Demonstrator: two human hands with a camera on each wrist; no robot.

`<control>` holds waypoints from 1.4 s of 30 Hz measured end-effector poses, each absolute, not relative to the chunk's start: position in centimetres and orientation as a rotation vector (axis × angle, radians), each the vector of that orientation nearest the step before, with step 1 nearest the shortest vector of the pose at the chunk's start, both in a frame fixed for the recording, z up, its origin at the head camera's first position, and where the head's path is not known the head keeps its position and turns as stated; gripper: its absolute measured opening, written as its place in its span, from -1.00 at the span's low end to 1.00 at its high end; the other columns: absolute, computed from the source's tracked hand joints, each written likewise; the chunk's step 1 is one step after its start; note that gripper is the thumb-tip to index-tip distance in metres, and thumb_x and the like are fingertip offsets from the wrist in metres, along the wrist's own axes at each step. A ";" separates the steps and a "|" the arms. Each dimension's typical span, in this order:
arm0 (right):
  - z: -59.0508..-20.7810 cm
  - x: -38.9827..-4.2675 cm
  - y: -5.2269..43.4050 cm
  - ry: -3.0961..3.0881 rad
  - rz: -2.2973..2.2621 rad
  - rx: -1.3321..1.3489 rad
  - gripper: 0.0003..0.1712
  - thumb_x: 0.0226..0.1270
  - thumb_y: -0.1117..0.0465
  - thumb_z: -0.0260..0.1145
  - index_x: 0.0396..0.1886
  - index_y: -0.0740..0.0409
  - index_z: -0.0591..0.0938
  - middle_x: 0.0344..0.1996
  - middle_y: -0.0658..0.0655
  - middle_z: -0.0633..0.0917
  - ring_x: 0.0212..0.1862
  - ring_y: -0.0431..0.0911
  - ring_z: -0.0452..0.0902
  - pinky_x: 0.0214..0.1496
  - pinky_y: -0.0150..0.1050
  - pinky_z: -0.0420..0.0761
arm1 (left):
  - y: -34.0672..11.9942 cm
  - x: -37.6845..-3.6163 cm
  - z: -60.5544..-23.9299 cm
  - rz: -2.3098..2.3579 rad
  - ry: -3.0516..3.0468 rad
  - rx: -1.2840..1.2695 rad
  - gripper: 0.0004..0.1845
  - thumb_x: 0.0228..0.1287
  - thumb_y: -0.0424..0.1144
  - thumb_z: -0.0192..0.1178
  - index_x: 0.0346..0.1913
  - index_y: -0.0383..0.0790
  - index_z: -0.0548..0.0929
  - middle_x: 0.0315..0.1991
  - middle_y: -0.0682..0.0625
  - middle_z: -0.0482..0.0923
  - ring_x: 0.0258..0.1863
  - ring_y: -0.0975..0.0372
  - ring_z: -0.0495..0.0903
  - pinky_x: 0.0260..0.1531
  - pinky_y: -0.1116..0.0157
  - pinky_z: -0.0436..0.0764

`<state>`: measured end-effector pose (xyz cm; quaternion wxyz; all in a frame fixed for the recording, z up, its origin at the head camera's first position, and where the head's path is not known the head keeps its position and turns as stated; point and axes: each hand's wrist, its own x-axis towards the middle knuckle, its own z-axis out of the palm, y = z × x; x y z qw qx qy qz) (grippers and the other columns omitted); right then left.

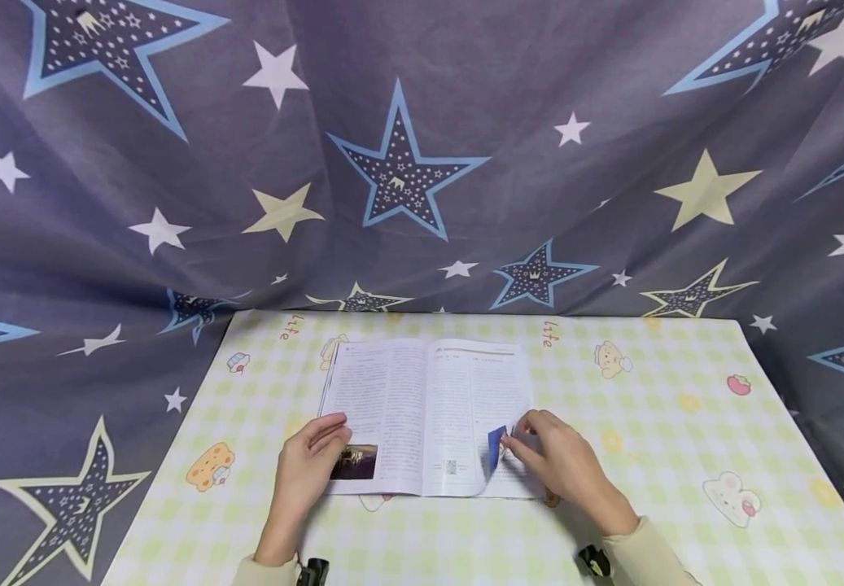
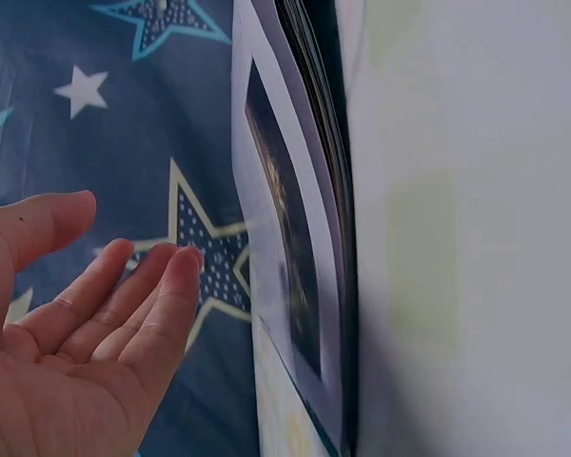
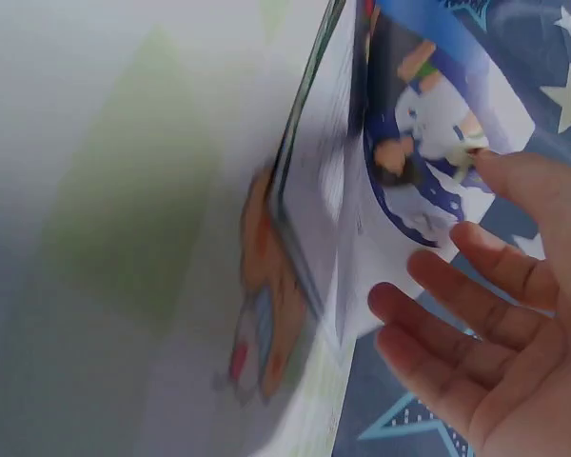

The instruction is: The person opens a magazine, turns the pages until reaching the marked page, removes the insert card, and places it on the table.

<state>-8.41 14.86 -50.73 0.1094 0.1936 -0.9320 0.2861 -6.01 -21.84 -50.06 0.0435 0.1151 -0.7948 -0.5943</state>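
An open magazine (image 1: pixel 407 407) lies on the table, with printed text on both pages and a dark photo (image 1: pixel 354 462) low on the left page. My right hand (image 1: pixel 564 456) pinches the lower outer corner of a right-hand page (image 1: pixel 495 448), which curls up off the pages beneath. In the right wrist view, that page's underside (image 3: pixel 428 124) bears a colourful picture, with the thumb at its edge. Beside the magazine's lower left edge is my left hand (image 1: pixel 308 460), its fingers loosely bent and holding nothing. The left wrist view has this hand (image 2: pixel 86 333) apart from the page edges.
A checked tablecloth (image 1: pixel 649 456) with cartoon prints covers the table. Behind and beside the table hangs a dark star-patterned cloth (image 1: pixel 539 203). Both forearms come in from the near side in pale sleeves (image 1: pixel 645 557), with a small black device (image 1: pixel 313 571) at the left wrist.
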 end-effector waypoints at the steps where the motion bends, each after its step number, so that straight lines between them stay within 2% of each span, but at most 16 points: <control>1: -50.7 -8.4 14.6 -2.716 0.858 0.604 -0.73 0.23 0.00 0.52 -0.32 0.00 0.61 -0.32 -0.08 0.65 -0.40 -0.20 0.49 -0.41 -0.28 0.55 | -21.6 -6.1 -50.0 -1.822 -2.434 0.336 -0.68 0.35 -0.35 0.30 0.11 -0.39 0.66 0.03 -0.26 0.66 0.02 0.06 0.68 -0.06 0.53 0.60; 2: -50.7 -8.4 14.4 -2.690 0.877 0.641 -0.74 0.24 0.03 0.51 -0.27 0.02 0.62 -0.25 -0.05 0.66 -0.38 -0.17 0.51 -0.38 -0.25 0.57 | -21.3 -6.2 -50.0 -1.829 -2.434 0.317 -0.68 0.35 -0.34 0.31 0.11 -0.38 0.66 0.03 -0.26 0.66 0.02 0.06 0.68 -0.06 0.52 0.60; 5: -50.5 -8.6 13.6 -2.619 0.938 0.762 -0.75 0.28 0.10 0.48 -0.15 0.08 0.63 -0.06 0.05 0.66 -0.15 -0.07 0.63 -0.15 -0.14 0.68 | -20.3 -6.4 -49.8 -1.853 -2.431 0.259 -0.68 0.35 -0.30 0.32 0.10 -0.38 0.66 0.02 -0.24 0.67 0.00 0.09 0.69 -0.05 0.48 0.62; 9: -50.2 -8.7 12.5 -2.586 1.024 0.899 -0.76 0.35 0.15 0.42 -0.05 0.06 0.62 0.15 0.14 0.58 0.19 0.00 0.54 0.16 -0.02 0.61 | -18.8 -6.6 -49.6 -1.942 -2.401 0.189 -0.62 0.32 -0.23 0.37 0.09 -0.39 0.66 0.01 -0.21 0.68 -0.02 0.11 0.70 -0.04 0.41 0.65; 11: -50.1 -8.8 11.9 -2.587 1.060 0.940 -0.77 0.37 0.15 0.40 -0.03 0.03 0.61 0.22 0.16 0.54 0.25 0.00 0.49 0.21 0.00 0.57 | -18.0 -6.7 -49.5 -1.984 -2.401 0.167 -0.58 0.30 -0.17 0.40 0.10 -0.37 0.66 0.00 -0.19 0.69 -0.03 0.13 0.70 -0.05 0.40 0.66; 15: -50.1 -8.8 11.0 -2.590 1.104 0.991 -0.81 0.39 0.21 0.36 -0.04 0.01 0.60 0.29 0.17 0.49 0.31 0.02 0.45 0.23 0.00 0.56 | -16.4 -6.7 -49.5 -2.042 -2.397 0.113 -0.53 0.25 -0.12 0.43 0.10 -0.38 0.66 -0.05 -0.13 0.72 -0.08 0.15 0.72 -0.05 0.39 0.66; 23: -49.9 -8.7 9.8 -2.633 1.177 1.079 -0.80 0.40 0.38 0.23 -0.09 0.03 0.56 0.35 0.23 0.44 0.38 0.03 0.36 0.33 -0.01 0.47 | -14.4 -6.7 -50.0 -2.173 -2.368 0.002 -0.58 0.27 -0.16 0.41 0.07 -0.39 0.68 -0.19 -0.13 0.75 -0.18 0.13 0.75 -0.16 0.31 0.72; 33: -50.1 -8.5 9.5 -2.665 1.183 1.096 -0.80 0.41 0.38 0.19 -0.11 -0.01 0.51 0.38 0.19 0.40 0.39 -0.02 0.35 0.20 -0.07 0.57 | -14.1 -6.5 -50.1 -2.245 -2.324 0.038 -0.65 0.25 -0.42 0.36 0.06 -0.53 0.64 -0.23 -0.28 0.72 -0.25 0.02 0.76 -0.26 0.24 0.74; 38: -50.1 -8.5 9.5 -2.682 1.166 1.090 -0.75 0.41 0.34 0.21 0.02 0.01 0.51 0.39 0.17 0.38 0.39 -0.01 0.34 0.24 -0.04 0.55 | -14.8 -6.5 -50.3 -2.213 -2.345 0.083 -0.68 0.26 -0.44 0.34 0.05 -0.51 0.64 -0.24 -0.27 0.72 -0.26 0.04 0.76 -0.26 0.26 0.74; 42: -50.3 -8.6 9.5 -2.715 1.116 1.076 -0.55 0.41 0.24 0.29 0.25 0.07 0.45 0.41 0.19 0.36 0.41 0.00 0.31 0.37 -0.03 0.43 | -16.3 -6.4 -50.3 -2.157 -2.331 0.163 -0.70 0.26 -0.46 0.33 0.04 -0.49 0.66 -0.26 -0.25 0.72 -0.30 0.10 0.76 -0.27 0.28 0.74</control>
